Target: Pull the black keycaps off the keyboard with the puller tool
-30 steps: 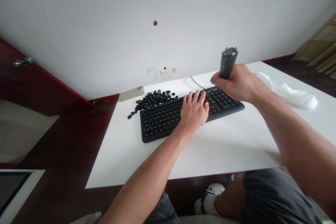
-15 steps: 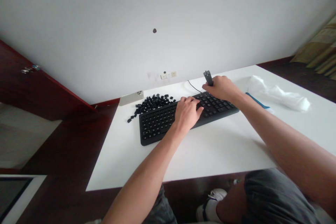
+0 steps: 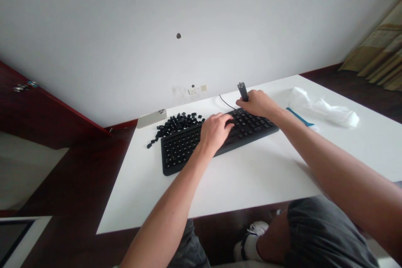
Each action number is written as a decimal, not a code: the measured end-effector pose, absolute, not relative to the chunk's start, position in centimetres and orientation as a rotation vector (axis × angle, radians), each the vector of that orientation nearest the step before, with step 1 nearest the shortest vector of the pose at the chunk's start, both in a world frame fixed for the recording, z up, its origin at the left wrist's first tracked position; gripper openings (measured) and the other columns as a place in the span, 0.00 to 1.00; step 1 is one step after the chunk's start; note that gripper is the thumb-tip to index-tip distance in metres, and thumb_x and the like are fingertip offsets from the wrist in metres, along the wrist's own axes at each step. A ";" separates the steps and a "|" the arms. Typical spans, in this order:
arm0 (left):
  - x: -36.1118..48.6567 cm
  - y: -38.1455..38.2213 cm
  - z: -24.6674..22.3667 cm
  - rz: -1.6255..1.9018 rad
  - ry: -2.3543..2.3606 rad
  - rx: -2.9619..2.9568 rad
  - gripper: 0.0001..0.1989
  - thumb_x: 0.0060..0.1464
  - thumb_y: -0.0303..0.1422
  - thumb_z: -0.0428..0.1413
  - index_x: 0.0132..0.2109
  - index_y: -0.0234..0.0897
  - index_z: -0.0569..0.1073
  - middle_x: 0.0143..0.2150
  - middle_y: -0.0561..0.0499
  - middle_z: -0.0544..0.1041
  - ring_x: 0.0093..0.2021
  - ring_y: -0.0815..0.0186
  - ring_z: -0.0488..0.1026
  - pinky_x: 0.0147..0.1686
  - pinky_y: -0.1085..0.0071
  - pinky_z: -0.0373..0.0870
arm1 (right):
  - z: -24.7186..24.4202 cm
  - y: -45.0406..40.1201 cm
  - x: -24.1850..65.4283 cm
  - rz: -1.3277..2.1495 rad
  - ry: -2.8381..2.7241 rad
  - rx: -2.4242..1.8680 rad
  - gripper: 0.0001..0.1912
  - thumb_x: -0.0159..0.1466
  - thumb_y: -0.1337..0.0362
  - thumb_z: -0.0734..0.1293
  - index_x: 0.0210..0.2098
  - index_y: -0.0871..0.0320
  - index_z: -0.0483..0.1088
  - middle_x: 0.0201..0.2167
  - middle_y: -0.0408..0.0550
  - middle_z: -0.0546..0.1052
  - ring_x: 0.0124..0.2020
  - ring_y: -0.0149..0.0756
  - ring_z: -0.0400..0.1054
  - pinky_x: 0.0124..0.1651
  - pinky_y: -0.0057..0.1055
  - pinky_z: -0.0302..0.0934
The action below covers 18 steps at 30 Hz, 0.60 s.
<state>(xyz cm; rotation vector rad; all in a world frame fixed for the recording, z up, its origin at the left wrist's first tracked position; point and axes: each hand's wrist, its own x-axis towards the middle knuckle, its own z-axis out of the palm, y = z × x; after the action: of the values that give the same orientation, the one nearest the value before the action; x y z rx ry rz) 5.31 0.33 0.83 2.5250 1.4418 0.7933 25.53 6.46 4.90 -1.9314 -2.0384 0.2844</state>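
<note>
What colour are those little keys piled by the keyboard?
Black. The small black plastic keycaps show best in the head view.

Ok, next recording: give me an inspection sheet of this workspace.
Surface: white table.
Job's things: black keyboard; loose black keycaps piled beyond its left end.
Clutter: phone; plastic wrap; blue strip beside it.
Hands: left hand on the keys; right hand gripping a dark tool over the keyboard's far edge.
Cables: thin black cable running from the keyboard's far edge.
Surroundings: white wall; socket; curtain.
</note>
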 end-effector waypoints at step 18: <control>0.7 3.7 0.2 0.912 1.705 2.451 0.09 0.66 0.30 0.61 0.51 0.39 0.83 0.50 0.45 0.84 0.50 0.55 0.78 0.58 0.59 0.72 | 6.4 5.4 26.7 0.707 -2.496 -1.640 0.17 0.61 0.48 0.70 0.27 0.55 0.74 0.26 0.49 0.76 0.28 0.41 0.70 0.34 0.35 0.58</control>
<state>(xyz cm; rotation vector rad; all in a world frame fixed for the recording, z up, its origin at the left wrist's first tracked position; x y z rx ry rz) 0.70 3.68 0.16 2.4511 1.7049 0.9124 26.68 5.43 6.42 -1.6403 -2.4957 0.7072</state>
